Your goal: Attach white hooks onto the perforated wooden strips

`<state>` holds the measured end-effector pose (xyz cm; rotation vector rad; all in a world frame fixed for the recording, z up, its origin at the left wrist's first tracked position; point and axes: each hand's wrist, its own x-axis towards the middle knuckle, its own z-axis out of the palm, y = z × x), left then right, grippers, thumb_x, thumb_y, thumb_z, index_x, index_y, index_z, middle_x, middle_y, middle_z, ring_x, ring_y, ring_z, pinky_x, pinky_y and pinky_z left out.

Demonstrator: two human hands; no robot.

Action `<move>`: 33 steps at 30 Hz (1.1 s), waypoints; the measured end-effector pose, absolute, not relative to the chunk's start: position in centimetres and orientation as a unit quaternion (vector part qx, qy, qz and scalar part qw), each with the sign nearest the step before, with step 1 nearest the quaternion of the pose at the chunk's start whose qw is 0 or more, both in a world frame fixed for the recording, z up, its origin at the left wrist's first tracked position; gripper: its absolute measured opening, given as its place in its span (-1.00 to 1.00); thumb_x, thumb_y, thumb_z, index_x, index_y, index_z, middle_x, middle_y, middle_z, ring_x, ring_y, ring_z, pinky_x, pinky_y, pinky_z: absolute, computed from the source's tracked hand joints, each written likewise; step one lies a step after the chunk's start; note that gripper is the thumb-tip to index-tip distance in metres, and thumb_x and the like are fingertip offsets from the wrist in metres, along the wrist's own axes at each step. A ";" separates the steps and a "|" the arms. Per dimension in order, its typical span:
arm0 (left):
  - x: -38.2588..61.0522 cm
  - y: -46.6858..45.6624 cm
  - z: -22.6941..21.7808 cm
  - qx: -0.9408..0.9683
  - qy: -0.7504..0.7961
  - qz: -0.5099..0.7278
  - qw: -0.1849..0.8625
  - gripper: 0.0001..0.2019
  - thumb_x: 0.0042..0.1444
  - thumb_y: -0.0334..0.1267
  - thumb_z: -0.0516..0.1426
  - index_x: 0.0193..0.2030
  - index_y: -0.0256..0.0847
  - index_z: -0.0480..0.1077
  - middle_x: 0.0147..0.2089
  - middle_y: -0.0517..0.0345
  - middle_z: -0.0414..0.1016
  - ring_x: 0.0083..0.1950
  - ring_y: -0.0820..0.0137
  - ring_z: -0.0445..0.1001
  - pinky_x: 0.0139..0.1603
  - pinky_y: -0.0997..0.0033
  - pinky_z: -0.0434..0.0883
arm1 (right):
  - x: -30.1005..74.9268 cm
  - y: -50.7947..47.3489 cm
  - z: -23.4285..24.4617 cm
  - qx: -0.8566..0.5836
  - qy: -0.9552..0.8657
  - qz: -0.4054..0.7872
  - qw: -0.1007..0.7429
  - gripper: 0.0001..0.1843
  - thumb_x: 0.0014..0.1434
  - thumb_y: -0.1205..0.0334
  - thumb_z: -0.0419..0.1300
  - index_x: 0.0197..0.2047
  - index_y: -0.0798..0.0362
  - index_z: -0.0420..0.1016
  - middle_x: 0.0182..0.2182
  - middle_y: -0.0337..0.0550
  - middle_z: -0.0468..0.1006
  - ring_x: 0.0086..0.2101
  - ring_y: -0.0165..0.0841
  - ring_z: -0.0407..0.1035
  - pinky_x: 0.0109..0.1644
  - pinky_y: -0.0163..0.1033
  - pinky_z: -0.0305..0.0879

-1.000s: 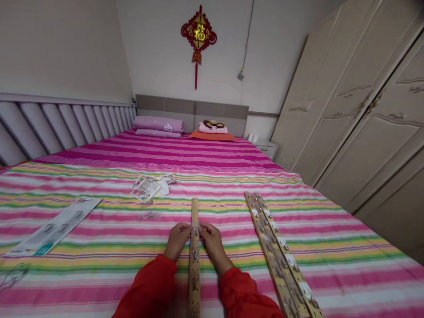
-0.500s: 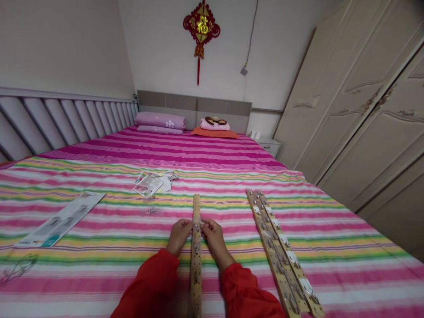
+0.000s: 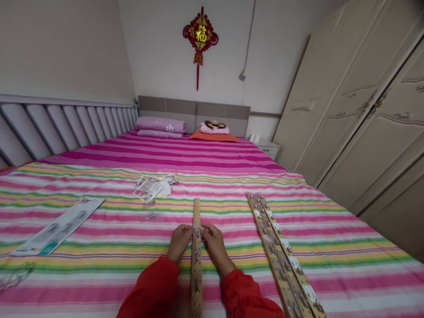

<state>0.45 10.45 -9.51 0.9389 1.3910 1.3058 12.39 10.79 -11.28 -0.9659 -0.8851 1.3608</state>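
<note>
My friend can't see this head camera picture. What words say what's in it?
The left hand and right hand, both in red sleeves, meet at a narrow, tan, holed strip bearing shiny metal pieces, on a multicoloured striped cloth. Similar tan strips lie to the right; clear plastic packets lie to the left.

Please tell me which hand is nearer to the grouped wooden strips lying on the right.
Right. The right hand is at the right edge of the single strip, left of the grouped wooden strips; the left hand is at its left edge, farther away.
</note>
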 end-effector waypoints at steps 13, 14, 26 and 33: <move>0.5 10.7 -10.4 0.383 0.570 0.541 0.485 -0.74 -0.34 -0.11 0.21 -0.53 -0.21 0.30 -0.66 0.33 0.33 -0.61 0.50 0.30 -0.55 0.50 0.22 | 12.4 10.7 -11.7 -0.423 -0.392 0.574 0.582 -0.75 -0.19 0.23 0.28 -0.35 0.10 0.54 -0.71 -0.42 0.28 -0.66 -0.49 0.14 -0.57 -0.36 0.04; 0.5 10.8 -10.4 0.383 0.570 0.540 0.486 -0.74 -0.34 -0.11 0.21 -0.53 -0.21 0.30 -0.66 0.34 0.32 -0.61 0.51 0.30 -0.55 0.50 0.22 | 12.4 10.7 -11.8 -0.422 -0.390 0.572 0.585 -0.72 -0.20 0.24 0.28 -0.32 0.11 0.53 -0.71 -0.43 0.28 -0.65 -0.50 0.15 -0.56 -0.36 0.04; 0.3 10.8 -10.3 0.407 0.574 0.503 0.501 -0.82 -0.27 -0.20 0.18 -0.55 -0.19 0.25 -0.68 0.34 0.29 -0.62 0.51 0.27 -0.57 0.53 0.18 | 12.8 10.8 -12.6 -0.412 -0.380 0.573 0.598 -0.51 -0.22 0.19 0.35 -0.15 0.12 0.47 -0.64 -0.42 0.31 -0.64 -0.50 0.17 -0.58 -0.36 0.04; -6.6 10.7 -8.1 0.486 0.619 0.555 0.268 -0.76 -0.17 -0.06 0.13 -0.44 -0.19 0.38 -0.50 0.20 0.39 -0.42 0.37 0.38 -0.37 0.39 0.33 | 13.0 10.4 -12.4 -0.396 -0.380 0.574 0.608 -0.51 -0.16 0.02 0.36 -0.18 0.12 0.49 -0.65 -0.39 0.31 -0.65 -0.49 0.17 -0.59 -0.35 0.07</move>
